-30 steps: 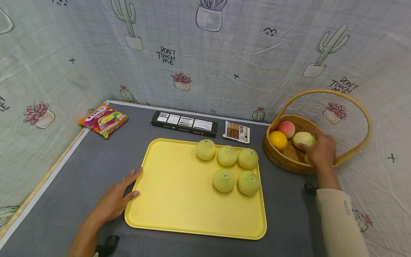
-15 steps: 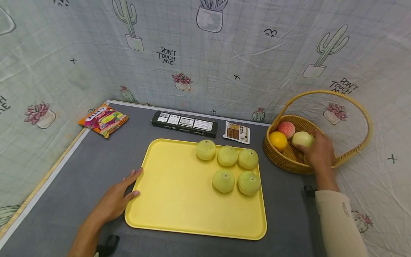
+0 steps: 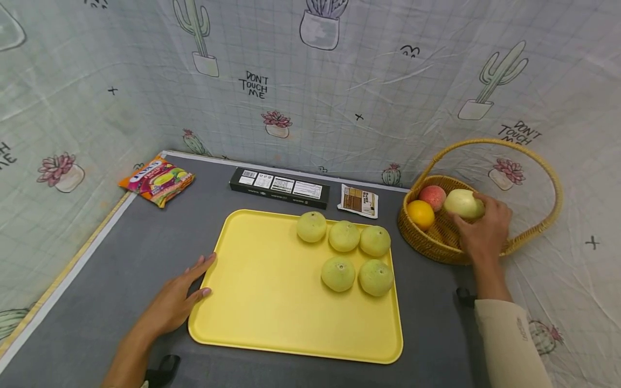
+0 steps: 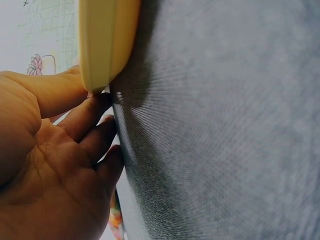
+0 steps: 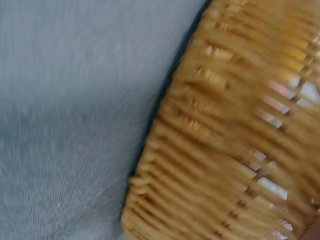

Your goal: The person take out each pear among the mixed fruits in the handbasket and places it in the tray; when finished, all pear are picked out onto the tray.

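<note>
My left hand rests at the left rim of a yellow tray, its fingers fairly straight and touching the edge. Close up in the left wrist view, the thumb and fingertips of that hand meet the tray's rim. Over the wicker basket, my right hand grips a pale green round fruit between thumb and fingers. An orange and a peach lie beside it in the basket. The right wrist view shows mostly blurred basket weave.
Several pale green fruits sit on the tray's right half. Behind the tray lie a long black box and a small brown-and-white packet. An orange candy bag is at the back left. The basket's tall handle arches up.
My right hand has closed on a pale green fruit and shifted it slightly up within the basket; a fruit seen below the hand earlier no longer shows there. My left hand has stayed put.
</note>
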Demonstrator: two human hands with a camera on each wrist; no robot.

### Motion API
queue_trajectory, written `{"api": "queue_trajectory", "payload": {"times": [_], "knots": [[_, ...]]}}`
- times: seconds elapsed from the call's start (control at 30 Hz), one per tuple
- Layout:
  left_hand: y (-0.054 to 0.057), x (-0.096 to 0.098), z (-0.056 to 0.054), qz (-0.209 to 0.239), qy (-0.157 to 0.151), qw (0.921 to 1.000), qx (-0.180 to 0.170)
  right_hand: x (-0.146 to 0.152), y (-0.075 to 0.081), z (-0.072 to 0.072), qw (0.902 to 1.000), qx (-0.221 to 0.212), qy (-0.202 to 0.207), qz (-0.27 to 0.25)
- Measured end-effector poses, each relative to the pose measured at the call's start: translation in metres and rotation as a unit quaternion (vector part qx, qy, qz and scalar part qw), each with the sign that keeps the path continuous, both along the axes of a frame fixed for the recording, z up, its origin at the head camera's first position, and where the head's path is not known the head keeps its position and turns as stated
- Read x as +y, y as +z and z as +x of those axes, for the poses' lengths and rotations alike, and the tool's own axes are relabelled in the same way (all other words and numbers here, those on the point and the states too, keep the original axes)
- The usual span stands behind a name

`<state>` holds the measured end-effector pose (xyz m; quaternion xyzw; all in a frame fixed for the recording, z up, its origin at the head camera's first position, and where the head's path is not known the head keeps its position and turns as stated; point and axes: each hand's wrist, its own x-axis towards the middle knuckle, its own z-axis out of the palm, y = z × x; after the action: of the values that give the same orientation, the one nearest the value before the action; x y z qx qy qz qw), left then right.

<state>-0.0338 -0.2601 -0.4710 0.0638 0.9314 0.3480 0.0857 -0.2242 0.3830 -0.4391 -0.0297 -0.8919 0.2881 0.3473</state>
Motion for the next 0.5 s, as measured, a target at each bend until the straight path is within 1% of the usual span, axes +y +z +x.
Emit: {"api": "queue_trajectory", "payload": {"times": [0.17, 0.3, 0.4, 0.5], "knots": [[0.001, 0.0, 0.001, -0.001, -0.001, 1.0, 0.002, -0.015, 0.007, 0.009, 0.9985, 0.052, 0.002, -0.019], [0.002, 0.0, 0.001, 0.0, 0.0, 1.0, 0.0, -0.033, 0.019, 0.018, 0.9956, 0.088, 0.011, -0.029], [0.002, 0.0, 0.001, -0.001, -0.001, 1.0, 0.0, -0.049, 0.029, 0.026, 0.9932, 0.106, 0.03, -0.037], [0.002, 0.001, 0.0, -0.004, -0.003, 1.0, 0.003, -0.064, 0.04, 0.036, 0.9911, 0.109, 0.062, -0.045]]}}
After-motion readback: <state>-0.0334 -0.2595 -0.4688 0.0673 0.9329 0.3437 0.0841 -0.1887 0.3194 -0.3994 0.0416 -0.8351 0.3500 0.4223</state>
